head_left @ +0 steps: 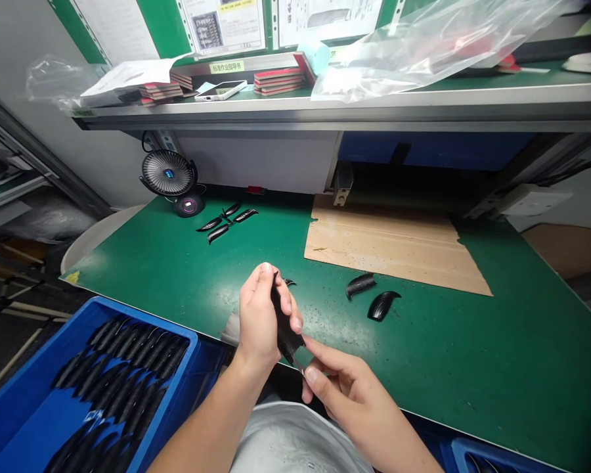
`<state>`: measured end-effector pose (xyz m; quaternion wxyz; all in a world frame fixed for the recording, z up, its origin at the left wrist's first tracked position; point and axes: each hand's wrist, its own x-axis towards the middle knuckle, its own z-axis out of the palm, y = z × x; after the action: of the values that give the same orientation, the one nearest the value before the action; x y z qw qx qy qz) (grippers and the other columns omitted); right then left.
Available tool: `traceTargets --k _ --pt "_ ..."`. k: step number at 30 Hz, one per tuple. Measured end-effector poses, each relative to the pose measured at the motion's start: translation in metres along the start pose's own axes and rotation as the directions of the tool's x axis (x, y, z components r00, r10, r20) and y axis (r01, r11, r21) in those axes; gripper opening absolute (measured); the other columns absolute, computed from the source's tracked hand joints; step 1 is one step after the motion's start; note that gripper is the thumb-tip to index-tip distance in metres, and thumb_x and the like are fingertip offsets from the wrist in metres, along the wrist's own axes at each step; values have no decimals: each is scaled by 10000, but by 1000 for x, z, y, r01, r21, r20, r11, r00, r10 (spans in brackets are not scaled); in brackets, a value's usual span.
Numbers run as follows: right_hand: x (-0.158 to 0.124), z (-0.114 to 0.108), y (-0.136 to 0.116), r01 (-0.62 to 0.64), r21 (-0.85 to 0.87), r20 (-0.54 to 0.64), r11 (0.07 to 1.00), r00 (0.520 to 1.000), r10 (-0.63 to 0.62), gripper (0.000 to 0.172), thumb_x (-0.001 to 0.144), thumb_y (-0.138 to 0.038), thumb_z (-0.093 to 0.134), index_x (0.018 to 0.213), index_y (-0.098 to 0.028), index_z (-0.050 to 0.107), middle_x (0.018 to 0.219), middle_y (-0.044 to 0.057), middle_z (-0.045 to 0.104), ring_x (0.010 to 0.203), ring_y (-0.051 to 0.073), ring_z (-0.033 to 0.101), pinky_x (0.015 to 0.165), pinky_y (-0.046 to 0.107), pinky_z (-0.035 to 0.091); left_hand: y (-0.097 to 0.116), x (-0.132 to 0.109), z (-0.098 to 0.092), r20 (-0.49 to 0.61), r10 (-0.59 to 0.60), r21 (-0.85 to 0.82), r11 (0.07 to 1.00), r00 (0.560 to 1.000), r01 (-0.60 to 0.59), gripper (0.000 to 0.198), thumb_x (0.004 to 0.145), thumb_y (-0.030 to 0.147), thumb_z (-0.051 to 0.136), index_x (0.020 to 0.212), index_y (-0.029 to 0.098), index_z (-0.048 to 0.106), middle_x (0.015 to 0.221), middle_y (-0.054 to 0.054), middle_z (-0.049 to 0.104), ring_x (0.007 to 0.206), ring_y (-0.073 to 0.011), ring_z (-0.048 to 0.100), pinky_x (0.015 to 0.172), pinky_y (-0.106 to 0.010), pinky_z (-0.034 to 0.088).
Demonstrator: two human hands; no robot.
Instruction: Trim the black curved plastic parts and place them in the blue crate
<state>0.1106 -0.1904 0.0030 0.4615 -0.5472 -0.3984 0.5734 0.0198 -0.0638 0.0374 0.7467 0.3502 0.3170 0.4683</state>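
Fingers wrapped around it, my left hand (263,315) holds a black curved plastic part (286,334) tilted above the table's front edge. My right hand (342,384) is closed in a pinch at the part's lower end. Between its thumb and fingers shows a thin, shiny blade (299,368), partly covered by the fingertips and touching or very near the part's edge. Two similar loose parts lie to the right, a dull one (360,285) and a glossy one (383,306). A dark tip behind my left fingers is mostly hidden.
A cardboard sheet (389,246) lies on the green table (448,348). Joined black parts (226,222) and a small fan (169,173) are farther back. At left stands a blue bin (14,420) with rows of black parts. A shelf (285,113) spans above.
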Motion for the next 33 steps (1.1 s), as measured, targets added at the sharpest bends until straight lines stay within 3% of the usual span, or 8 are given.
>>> traceTargets --k 10,19,23,25,28,31,33 --pt "2 8 -6 65 -284 -96 957 991 -95 352 970 -373 475 1250 -246 646 709 -15 540 642 148 437 581 263 376 1 -6 0 -50 37 24 999 998 -36 293 938 442 479 751 220 440 438 83 417 284 -103 385 314 -217 362" --pt "2 10 -1 174 -503 -110 846 959 -262 329 990 -267 392 1160 -246 673 714 5 571 612 161 479 562 277 375 -2 -7 -2 -79 58 57 997 995 -53 305 919 471 505 755 221 446 451 77 428 298 -104 402 323 -216 358" --pt "2 11 4 180 -601 -110 779 946 -304 365 984 -227 363 1219 -249 641 737 21 583 627 169 534 558 269 409 -3 -5 -2 -104 53 45 998 993 -48 317 901 482 530 748 219 442 452 79 424 302 -101 405 331 -215 366" --pt "1 13 6 171 -684 -114 709 935 -335 403 971 -189 344 1268 -250 610 753 23 591 612 168 554 544 263 424 -3 -5 -1 -119 44 41 998 992 -39 311 904 473 526 746 219 441 455 77 427 306 -102 405 332 -218 367" --pt "1 17 12 152 -846 -107 510 890 -443 468 936 -118 308 1311 -213 573 794 38 616 543 154 555 474 259 401 -4 -3 -2 -144 15 36 999 989 -10 292 913 446 511 746 218 439 465 74 432 315 -102 405 335 -219 367" --pt "-2 19 22 124 -954 -61 273 811 -581 499 905 -57 300 1317 -170 557 801 55 630 528 154 557 438 270 356 -4 1 -5 -162 -14 27 999 987 19 286 901 444 528 752 218 435 484 77 435 324 -99 414 345 -219 380" --pt "-5 19 30 160 -967 -14 197 743 -669 499 904 -42 361 1358 -177 519 801 55 643 585 165 579 493 271 390 -4 6 -9 -175 -43 9 999 984 45 288 886 445 550 754 218 432 492 81 430 324 -93 411 347 -214 376"
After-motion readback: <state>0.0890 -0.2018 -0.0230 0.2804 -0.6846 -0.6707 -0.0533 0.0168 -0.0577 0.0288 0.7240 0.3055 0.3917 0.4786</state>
